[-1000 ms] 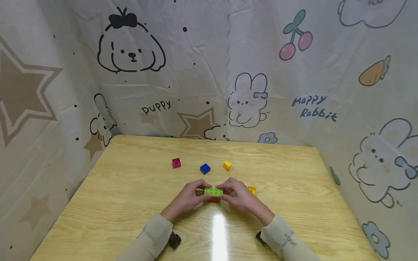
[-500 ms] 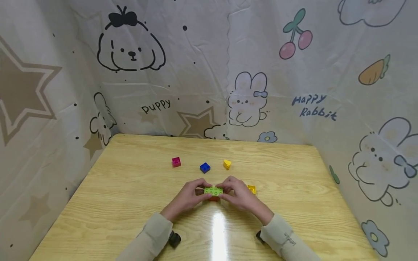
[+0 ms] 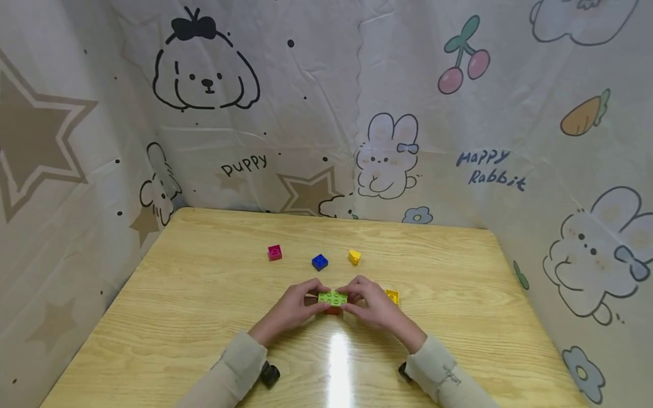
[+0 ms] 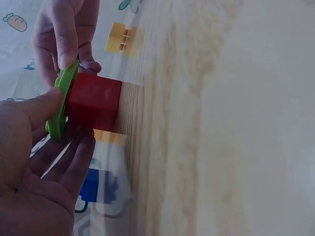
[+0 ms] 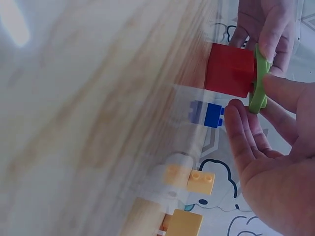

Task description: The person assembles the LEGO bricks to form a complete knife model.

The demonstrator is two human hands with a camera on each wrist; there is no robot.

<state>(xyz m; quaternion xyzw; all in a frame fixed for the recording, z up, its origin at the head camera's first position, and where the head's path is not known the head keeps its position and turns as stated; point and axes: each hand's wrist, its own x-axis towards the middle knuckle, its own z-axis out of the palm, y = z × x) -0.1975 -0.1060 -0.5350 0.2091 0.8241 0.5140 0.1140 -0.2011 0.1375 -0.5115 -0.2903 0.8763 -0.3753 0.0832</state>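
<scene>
A thin lime-green building plate with studs on top sits over a red block that stands on the table. My left hand pinches the plate's left end between thumb and fingers. At the opposite end, my right hand pinches it the same way. In the right wrist view the green plate appears slightly skewed against the red block's top, and a narrow gap shows along part of the seam. Fingers hide the ends of the plate and some of the block's sides.
Beyond the hands lie a magenta brick, a blue brick and a small yellow piece. Another yellow brick lies just behind the right hand. A printed cloth borders the wooden table at the back and sides.
</scene>
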